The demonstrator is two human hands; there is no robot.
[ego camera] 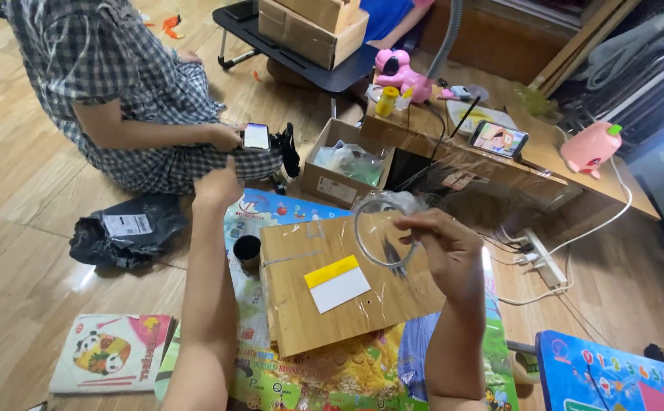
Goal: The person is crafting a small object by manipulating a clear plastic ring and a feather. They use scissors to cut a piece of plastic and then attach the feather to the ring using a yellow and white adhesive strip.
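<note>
Two bare forearms and hands, seen from the head camera

The left forearm (209,304) and the right forearm (454,350) are seen uncovered from the lower edge of the frame to the wrists; no sleeve, cuff, glove, watch or band is worn on either. The left hand (218,186) is seen from the back, its fingers hidden. On the right hand (442,243), slim fingers (416,222) are shown bare, without rings.

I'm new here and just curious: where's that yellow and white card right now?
In the head view, the yellow and white card lies flat near the middle of the wooden board, just left of the right hand and right of the small black cup.
</note>
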